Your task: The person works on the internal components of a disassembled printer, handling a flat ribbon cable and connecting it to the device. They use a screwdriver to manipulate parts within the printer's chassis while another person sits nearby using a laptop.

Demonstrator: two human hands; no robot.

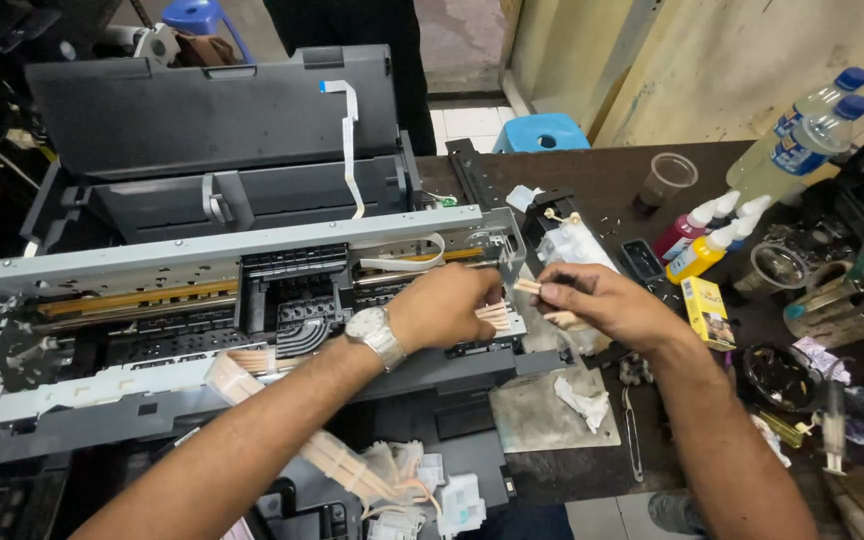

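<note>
An opened inkjet printer (202, 260) lies on a dark workbench, its metal frame and black print carriage (287, 290) exposed. My left hand (444, 305), with a silver wristwatch, reaches across the frame's right end and pinches a flat bundle of pale ink tubes (497, 316). My right hand (592, 300) grips the loose tube ends (527, 287) just right of the frame. The tube bundle (337, 462) runs down under my left forearm to white ink parts (452, 500) at the front.
At the right stand small ink bottles (712, 240), two plastic water bottles (802, 135), a clear cup (667, 180), a yellow box (707, 312), a syringe (834, 430) and cluttered tools. A grey pad with crumpled tissue (584, 402) lies by the printer. A blue stool (544, 132) stands behind.
</note>
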